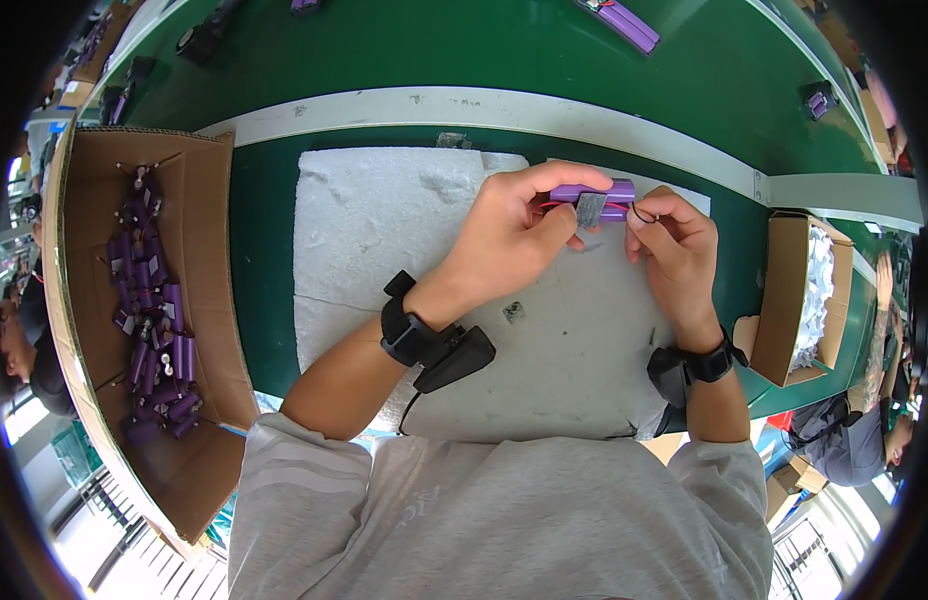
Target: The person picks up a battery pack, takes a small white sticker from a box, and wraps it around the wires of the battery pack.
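Note:
A purple battery pack (616,190) of cylindrical cells, with a grey patch stuck across it and red and black wires, is held over the white foam sheet (384,230). Gripping its left end between thumb and fingers is my left hand (519,230). At the pack's right end, my right hand (679,245) pinches the thin black wire (642,213) that curves out of it. The fingers of both hands partly cover the pack. A black device is strapped to each of my wrists.
To the left stands a cardboard box (199,400) holding many purple battery packs (149,290). A smaller carton (784,300) with white pieces (814,290) is at the right. Beyond a white rail (404,105), another purple pack (624,22) lies on the green surface. People sit at both sides.

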Demonstrator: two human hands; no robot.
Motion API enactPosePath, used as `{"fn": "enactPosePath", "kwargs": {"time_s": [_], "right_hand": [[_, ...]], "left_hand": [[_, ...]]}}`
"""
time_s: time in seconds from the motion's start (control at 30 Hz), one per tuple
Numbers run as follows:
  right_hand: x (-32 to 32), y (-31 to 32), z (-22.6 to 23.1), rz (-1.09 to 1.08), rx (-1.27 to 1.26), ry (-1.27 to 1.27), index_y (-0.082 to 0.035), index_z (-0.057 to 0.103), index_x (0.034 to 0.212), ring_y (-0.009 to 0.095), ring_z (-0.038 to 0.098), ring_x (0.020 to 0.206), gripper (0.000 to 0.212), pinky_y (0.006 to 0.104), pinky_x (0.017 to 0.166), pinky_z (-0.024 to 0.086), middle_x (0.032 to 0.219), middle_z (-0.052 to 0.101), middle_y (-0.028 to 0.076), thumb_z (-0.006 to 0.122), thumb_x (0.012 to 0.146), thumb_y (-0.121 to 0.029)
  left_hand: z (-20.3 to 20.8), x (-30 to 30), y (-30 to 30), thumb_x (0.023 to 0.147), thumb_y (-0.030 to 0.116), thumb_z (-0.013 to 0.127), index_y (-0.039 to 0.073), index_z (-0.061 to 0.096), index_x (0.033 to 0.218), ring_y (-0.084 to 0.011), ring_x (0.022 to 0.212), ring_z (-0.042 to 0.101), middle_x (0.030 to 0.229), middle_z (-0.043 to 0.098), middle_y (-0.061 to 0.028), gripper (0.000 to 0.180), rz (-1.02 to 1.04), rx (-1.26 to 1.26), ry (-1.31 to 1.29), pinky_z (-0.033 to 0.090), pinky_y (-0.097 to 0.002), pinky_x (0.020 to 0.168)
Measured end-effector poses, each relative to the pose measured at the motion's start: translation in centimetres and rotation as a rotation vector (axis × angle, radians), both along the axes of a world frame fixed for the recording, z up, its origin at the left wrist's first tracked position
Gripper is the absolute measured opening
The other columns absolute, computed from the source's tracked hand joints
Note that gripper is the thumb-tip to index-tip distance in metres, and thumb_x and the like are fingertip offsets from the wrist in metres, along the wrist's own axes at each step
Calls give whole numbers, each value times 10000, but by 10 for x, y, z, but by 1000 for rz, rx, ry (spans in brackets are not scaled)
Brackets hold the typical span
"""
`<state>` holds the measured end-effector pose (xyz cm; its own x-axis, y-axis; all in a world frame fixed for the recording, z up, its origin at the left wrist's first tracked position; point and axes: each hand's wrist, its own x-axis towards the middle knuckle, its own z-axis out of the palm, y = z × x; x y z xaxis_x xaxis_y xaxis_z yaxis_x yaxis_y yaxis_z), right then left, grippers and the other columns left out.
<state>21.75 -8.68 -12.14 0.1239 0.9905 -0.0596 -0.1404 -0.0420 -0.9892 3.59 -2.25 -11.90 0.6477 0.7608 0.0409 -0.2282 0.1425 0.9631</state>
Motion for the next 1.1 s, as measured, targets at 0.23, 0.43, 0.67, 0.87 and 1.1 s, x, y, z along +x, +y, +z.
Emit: {"fn": "enactPosePath", "kwargs": {"time_s": [0.23, 0.43, 0.67, 0.87, 1.1], "right_hand": [[-2, 0, 3, -17, -15, -15, 33, 583, 865, 108, 524, 598, 72, 228, 528, 428, 776, 540, 47, 565, 797, 17], [-3, 0, 5, -25, -38, -22, 37, 580, 878, 107, 520, 609, 83, 231, 536, 430, 795, 549, 52, 565, 803, 4], [1, -1, 1, 0, -5, -5, 34, 578, 869, 112, 520, 616, 74, 234, 534, 431, 797, 544, 56, 550, 804, 16], [0, 0, 0, 11, 11, 15, 29, 578, 864, 116, 518, 616, 75, 237, 527, 431, 786, 534, 57, 538, 800, 34], [0, -1, 0, 19, 21, 13, 28, 582, 862, 117, 518, 614, 75, 237, 519, 429, 768, 524, 52, 542, 799, 39]], "left_hand": [[0, 2, -2, 781, -85, 371, -8, 556, 1049, -160, 809, 593, 994, 590, -112, 335, 58, -50, -29, 526, -278, 658], [3, 0, 0, 767, -85, 374, -8, 563, 1030, -150, 783, 593, 970, 600, -109, 333, 97, -118, -91, 525, -275, 637], [2, 1, 0, 753, -81, 386, -11, 576, 1004, -145, 765, 597, 964, 601, -108, 322, 90, -54, -35, 523, -269, 632], [1, 1, 0, 747, -78, 397, -7, 584, 995, -145, 758, 599, 975, 599, -106, 319, 77, -34, -17, 523, -266, 631], [0, 2, -1, 751, -76, 397, -6, 583, 1003, -146, 763, 597, 987, 596, -105, 321, 62, -16, -23, 523, -266, 630]]}}
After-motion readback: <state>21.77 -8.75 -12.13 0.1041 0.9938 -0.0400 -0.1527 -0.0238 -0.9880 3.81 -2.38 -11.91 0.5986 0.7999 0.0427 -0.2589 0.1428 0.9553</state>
